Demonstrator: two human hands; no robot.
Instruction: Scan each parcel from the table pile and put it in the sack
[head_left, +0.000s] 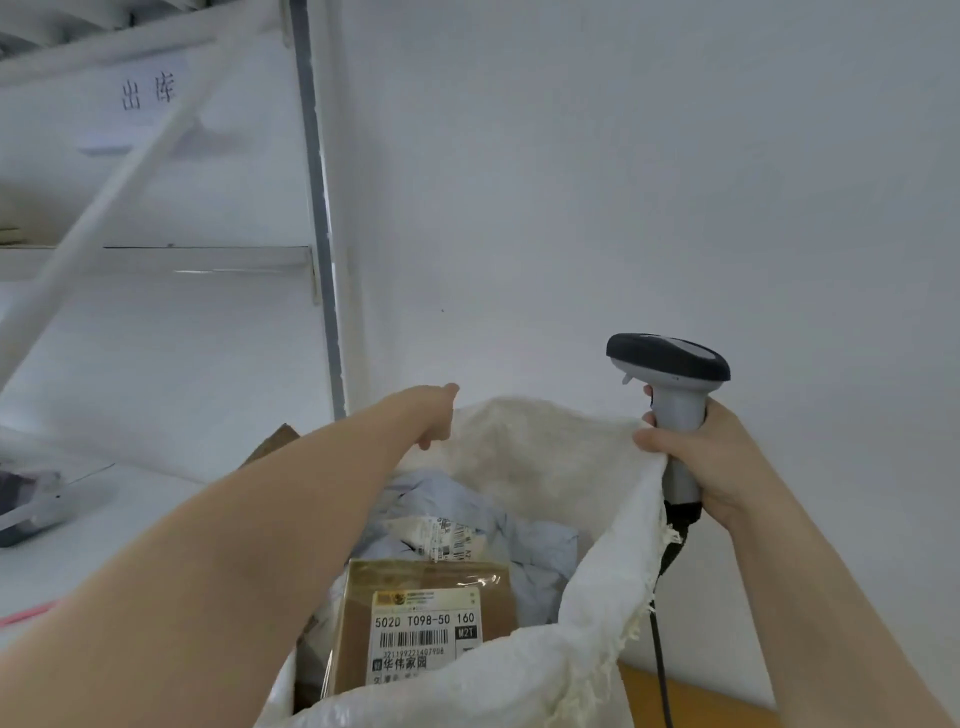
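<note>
Two parcels, a taped brown box (415, 623) and a grey mailer (467, 499), are lying inside the white woven sack (587, 613) at lower centre, while the left hand (434, 410), fingers curled on the far rim, and the right hand (711, 457), fingers clamping the barcode scanner (670, 374) and the near rim together, are holding it open, so the next move is likely fetching another parcel from the surface (78, 561) at lower left.

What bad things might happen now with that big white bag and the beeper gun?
1. The right hand grips both the scanner and the sack rim together. If that grip loosens, the rim could flop shut or the scanner could drop.
2. The scanner's cable hangs down beside the frayed sack edge, so it might snag there.
3. The left hand reaches over the opening, so the arm might bump the brown box sitting high inside.
</note>
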